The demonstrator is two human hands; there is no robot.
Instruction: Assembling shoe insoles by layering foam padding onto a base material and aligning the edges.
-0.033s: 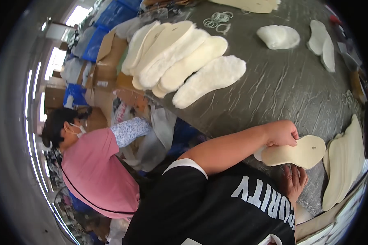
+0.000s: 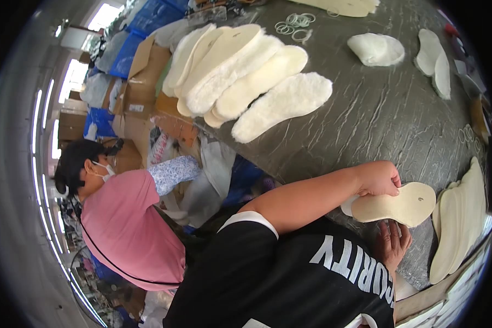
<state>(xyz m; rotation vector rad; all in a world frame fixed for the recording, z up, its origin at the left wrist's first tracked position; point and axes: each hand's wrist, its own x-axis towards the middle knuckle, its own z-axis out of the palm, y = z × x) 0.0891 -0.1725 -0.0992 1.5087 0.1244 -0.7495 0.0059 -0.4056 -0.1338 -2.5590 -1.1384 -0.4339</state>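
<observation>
A cream insole (image 2: 393, 205) with a small mark near its wide end is at my front right, held low over the dark table. My left hand (image 2: 380, 179) is closed on its far edge, fingers curled. At the narrow end a bit of white material shows from underneath; whether it is a second insole I cannot tell. My right hand (image 2: 394, 243) is at the near edge, fingers stretched and slightly apart, their tips touching or just under the insole. Its thumb is hidden.
A fanned row of fleecy insoles (image 2: 281, 106) lies at the far left. More insoles (image 2: 458, 218) are stacked at the right edge. Beyond are a white fluffy piece (image 2: 376, 50), a pair of insoles (image 2: 433, 63) and rubber bands (image 2: 295, 24). A co-worker in pink (image 2: 128, 224) stands at left.
</observation>
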